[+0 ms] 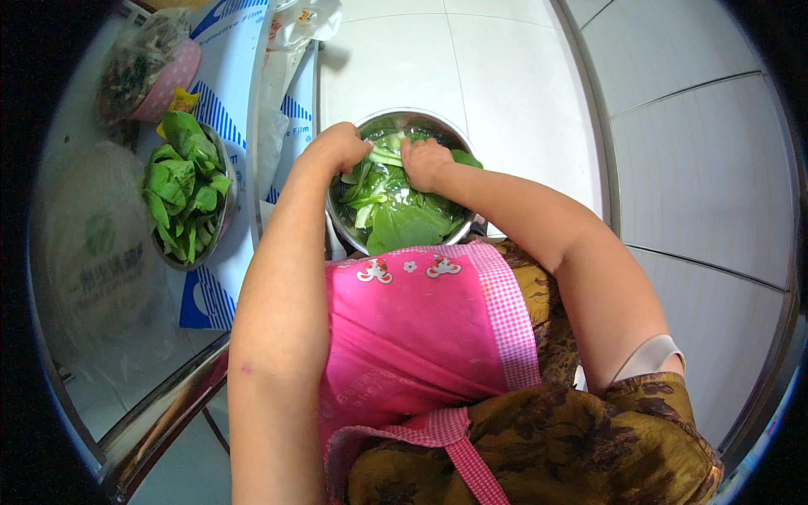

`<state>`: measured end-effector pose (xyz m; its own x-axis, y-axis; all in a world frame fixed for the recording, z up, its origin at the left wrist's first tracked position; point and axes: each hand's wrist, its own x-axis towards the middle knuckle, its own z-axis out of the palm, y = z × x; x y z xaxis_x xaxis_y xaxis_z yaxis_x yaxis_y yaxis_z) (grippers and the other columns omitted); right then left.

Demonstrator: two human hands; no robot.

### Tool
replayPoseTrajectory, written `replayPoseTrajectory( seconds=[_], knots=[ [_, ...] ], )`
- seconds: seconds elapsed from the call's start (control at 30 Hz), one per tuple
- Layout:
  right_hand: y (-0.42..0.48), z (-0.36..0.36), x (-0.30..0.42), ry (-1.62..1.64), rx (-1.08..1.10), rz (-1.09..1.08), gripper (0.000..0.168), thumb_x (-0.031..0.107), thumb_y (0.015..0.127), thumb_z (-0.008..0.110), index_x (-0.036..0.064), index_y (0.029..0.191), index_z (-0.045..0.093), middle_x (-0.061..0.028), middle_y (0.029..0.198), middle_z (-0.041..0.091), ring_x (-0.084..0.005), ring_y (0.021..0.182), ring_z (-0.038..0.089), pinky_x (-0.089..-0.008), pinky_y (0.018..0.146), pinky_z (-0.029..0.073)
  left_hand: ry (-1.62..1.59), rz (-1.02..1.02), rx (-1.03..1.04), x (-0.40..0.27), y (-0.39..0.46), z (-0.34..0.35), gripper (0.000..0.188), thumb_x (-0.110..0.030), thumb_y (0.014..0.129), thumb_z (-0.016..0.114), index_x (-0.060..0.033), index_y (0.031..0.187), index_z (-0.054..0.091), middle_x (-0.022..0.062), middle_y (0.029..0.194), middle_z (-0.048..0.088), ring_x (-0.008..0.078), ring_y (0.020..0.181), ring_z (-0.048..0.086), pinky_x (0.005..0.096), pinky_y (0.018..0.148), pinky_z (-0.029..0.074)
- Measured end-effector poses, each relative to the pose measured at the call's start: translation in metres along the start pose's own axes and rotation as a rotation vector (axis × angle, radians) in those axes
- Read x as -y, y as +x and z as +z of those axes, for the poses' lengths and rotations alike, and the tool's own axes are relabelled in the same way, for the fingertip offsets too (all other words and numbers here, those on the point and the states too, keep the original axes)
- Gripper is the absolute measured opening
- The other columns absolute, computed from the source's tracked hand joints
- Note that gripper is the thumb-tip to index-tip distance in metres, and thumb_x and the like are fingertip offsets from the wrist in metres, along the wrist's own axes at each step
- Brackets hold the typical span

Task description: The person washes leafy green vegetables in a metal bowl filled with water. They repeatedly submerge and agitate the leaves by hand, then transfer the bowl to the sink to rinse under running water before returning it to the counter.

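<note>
A round stainless steel basin (346, 235) stands on the tiled floor, close in front of the pink apron. Leafy greens (410, 224) with pale stalks lie in water inside it. My left hand (341, 146) is at the basin's left rim, fingers bent inward and thumb near a pale stalk; whether it grips that stalk is unclear. My right hand (427, 163) reaches over the right side into the basin, its fingers on the wet greens, partly hidden among them. A second metal bowl (228, 189), heaped with green leaves (183, 183), stands to the left.
The second bowl rests on a surface with blue-and-white protective film (221, 63). Behind it are a pink dotted bowl (170, 79) and a clear plastic bag (136, 63) with dark contents. A white plastic bag (309, 22) hangs at the top. Tiled wall (701, 164) rises at right.
</note>
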<state>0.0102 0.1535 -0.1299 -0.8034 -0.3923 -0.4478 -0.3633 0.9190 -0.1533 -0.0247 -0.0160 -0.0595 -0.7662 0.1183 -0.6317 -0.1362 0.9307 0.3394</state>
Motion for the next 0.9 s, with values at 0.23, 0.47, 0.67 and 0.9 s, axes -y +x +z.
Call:
replayPoseTrajectory(
  seconds=[0.23, 0.47, 0.67, 0.9],
  knots=[
    [-0.008, -0.016, -0.008, 0.132, -0.090, 0.029, 0.057, 0.030, 0.074, 0.067, -0.006, 0.113, 0.046, -0.0199, 0.104, 0.059, -0.0315, 0.101, 0.056, -0.0391, 0.082, 0.048, -0.035, -0.053, -0.018, 0.008, -0.004, 0.004, 0.032, -0.028, 0.082, 0.058, 0.0028, 0.089, 0.063, 0.0138, 0.064, 0.062, 0.0218, 0.049, 0.059, 0.0348, 0.043, 0.046],
    [-0.015, -0.003, 0.029, 0.069, -0.087, -0.499, 0.028, 0.031, 0.076, 0.061, 0.009, 0.093, 0.059, -0.0123, 0.088, 0.059, -0.0290, 0.095, 0.057, -0.0419, 0.076, 0.049, 0.210, 0.045, 0.016, 0.021, 0.011, 0.017, 0.028, -0.015, 0.072, 0.053, 0.0012, 0.093, 0.064, 0.0187, 0.072, 0.064, 0.0311, 0.063, 0.063, 0.0394, 0.059, 0.051],
    [0.003, 0.002, 0.006, 0.028, 0.008, -0.444, 0.027, 0.025, 0.077, 0.059, 0.017, 0.104, 0.059, -0.0090, 0.099, 0.061, -0.0281, 0.096, 0.059, -0.0423, 0.077, 0.049, 0.421, 0.148, 0.188, 0.019, 0.009, 0.054, 0.032, -0.011, 0.066, 0.053, 0.0003, 0.093, 0.065, 0.0242, 0.095, 0.062, 0.0347, 0.091, 0.061, 0.0388, 0.079, 0.048],
    [0.005, -0.015, 0.003, 0.019, 0.145, -0.311, 0.025, 0.019, 0.073, 0.060, 0.015, 0.097, 0.066, -0.0108, 0.103, 0.063, -0.0262, 0.097, 0.061, -0.0394, 0.078, 0.050, 0.318, 0.084, 0.103, -0.003, -0.009, 0.074, 0.034, -0.022, 0.069, 0.062, 0.0020, 0.093, 0.064, 0.0248, 0.098, 0.061, 0.0350, 0.092, 0.060, 0.0391, 0.082, 0.047]
  ],
)
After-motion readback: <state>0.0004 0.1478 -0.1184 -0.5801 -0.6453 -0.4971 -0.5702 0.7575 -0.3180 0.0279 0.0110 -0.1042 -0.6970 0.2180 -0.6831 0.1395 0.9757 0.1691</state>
